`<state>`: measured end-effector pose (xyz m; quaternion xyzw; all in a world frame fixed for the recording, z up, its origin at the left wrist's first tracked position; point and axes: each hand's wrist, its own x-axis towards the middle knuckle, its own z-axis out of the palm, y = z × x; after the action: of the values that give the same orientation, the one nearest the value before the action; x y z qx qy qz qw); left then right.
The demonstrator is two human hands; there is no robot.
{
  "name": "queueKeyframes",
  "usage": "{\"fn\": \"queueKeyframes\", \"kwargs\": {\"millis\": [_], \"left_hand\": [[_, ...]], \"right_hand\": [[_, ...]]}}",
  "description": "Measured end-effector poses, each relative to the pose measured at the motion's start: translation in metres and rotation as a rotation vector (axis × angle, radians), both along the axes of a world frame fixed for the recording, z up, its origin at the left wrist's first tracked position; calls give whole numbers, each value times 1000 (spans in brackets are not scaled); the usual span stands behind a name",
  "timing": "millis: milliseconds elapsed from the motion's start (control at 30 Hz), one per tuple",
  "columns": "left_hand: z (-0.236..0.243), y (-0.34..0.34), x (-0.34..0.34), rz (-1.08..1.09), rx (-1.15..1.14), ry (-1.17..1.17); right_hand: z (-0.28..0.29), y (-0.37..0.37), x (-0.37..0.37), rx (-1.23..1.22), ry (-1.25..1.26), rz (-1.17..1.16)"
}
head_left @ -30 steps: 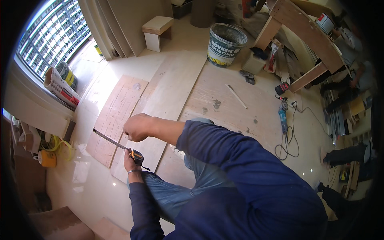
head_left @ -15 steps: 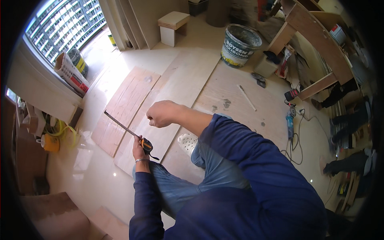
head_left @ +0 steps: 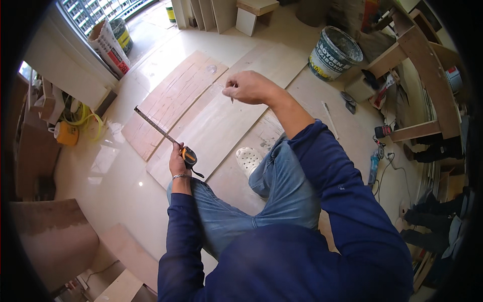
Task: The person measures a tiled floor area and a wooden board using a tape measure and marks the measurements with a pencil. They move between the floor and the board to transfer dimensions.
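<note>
My left hand [head_left: 177,163] is closed around a tape measure [head_left: 189,157] with a black and orange case. Its blade [head_left: 153,125] sticks out toward the upper left, over the near end of a reddish plywood board [head_left: 176,90]. Higher and to the right, my right hand [head_left: 251,87] is held with fingers pinched together above a pale plywood board [head_left: 221,123]. A thin tip shows below those fingers, too small to name. Both boards lie side by side on the floor, with a narrow gap line between them.
A large paint bucket [head_left: 334,54] stands at the upper right, near a wooden frame [head_left: 427,75]. A thin stick [head_left: 330,120] and a blue power tool [head_left: 374,168] with a cord lie on the right. Other people's legs [head_left: 427,221] show at the right edge. A stool [head_left: 246,22] stands at the back.
My right hand has moved right and farther away over the pale board. The left hand still holds the tape measure with its blade out. The whole view has shifted and turned.
</note>
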<state>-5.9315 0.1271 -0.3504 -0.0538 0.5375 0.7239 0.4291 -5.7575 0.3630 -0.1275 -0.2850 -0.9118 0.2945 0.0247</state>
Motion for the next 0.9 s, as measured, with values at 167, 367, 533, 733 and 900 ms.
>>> {"fn": "queueKeyframes", "kwargs": {"millis": [167,367,533,733,900], "left_hand": [[-9,1,-4,-17,26,-6],[-7,9,0,-34,-49,25],[-3,18,6,-78,-62,61],[-19,27,2,-158,-95,105],[-33,32,-2,-214,-157,55]], "right_hand": [[-5,31,17,104,361,-366],[2,52,52,46,600,-742],[-12,58,50,-6,596,-737],[-17,17,-12,14,327,-301],[-7,-38,-59,38,314,18]]}}
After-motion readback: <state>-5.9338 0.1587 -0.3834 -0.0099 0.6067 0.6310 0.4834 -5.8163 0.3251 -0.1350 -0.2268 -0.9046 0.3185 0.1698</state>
